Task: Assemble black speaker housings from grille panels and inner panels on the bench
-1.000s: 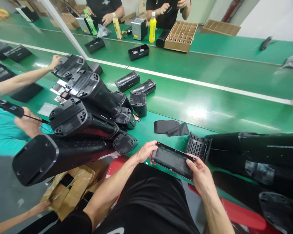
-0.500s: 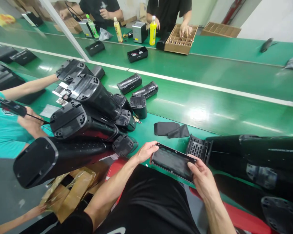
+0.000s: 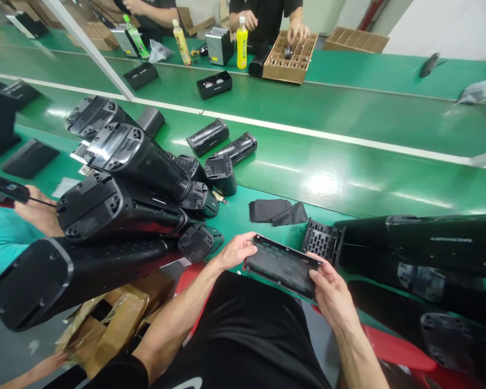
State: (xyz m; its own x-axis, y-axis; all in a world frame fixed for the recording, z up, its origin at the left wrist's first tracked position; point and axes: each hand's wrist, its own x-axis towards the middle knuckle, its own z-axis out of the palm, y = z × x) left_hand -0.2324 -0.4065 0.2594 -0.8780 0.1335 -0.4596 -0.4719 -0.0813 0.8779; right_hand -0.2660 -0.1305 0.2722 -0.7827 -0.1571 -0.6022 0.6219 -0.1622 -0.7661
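Note:
Between both hands I hold a rectangular black panel point(image 3: 281, 266), with a thin rim, small clips along its edges and a dark mesh-like face turned up. My left hand point(image 3: 235, 251) pinches its left end, thumb on top. At the right end, my right hand point(image 3: 331, 283) grips it with the thumb resting on the face. Just beyond the panel lies a pile of black fabric sheets point(image 3: 269, 210) on the green table. A slotted black grille piece point(image 3: 323, 238) stands behind my right hand.
Large black speaker-like housings point(image 3: 117, 270) are stacked at left, and more housings point(image 3: 429, 237) lie at right. Smaller black cylinders point(image 3: 208, 136) rest on the green conveyor point(image 3: 348, 178). A co-worker's hand point(image 3: 40, 210) holds a power screwdriver at left. Across, people work beside a divided carton point(image 3: 289, 56).
My view has shifted slightly, so most things sit a little further left. Both hands keep their hold on the panel. Across the line, a co-worker's hand has lifted a small part at the carton.

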